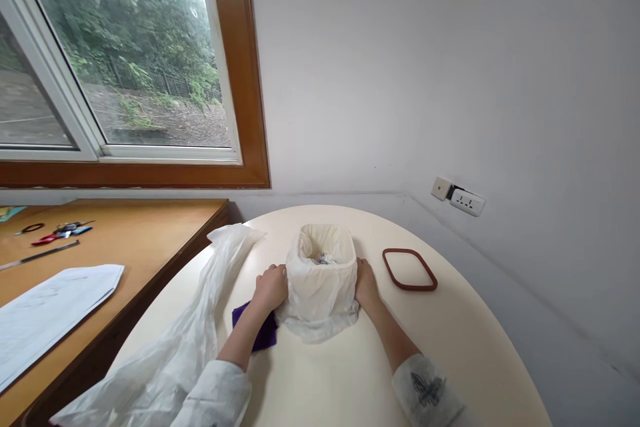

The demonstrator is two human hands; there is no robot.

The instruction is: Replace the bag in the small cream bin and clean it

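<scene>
A small bin lined with a white plastic trash bag (323,293) stands upright on the round table, the bag folded over its rim and hanging loosely around its base. Some crumpled light-coloured bits (324,258) lie inside. My left hand (271,287) is closed on the bag at the bin's left side, its fingers curled. On the opposite side my right hand (366,282) grips the bag too, with its fingertips partly hidden. A dark purple cloth (265,333) lies beneath my left wrist. To the right rests a brown rounded-square ring (410,269), apart from my hand.
Another long, crumpled white plastic bag (195,307) stretches along the left of the cream round table (450,360). The wooden desk (150,227) beside it holds papers (60,307), keys (65,230) and a dark rod (40,255). A wall with a socket (467,201) stands behind.
</scene>
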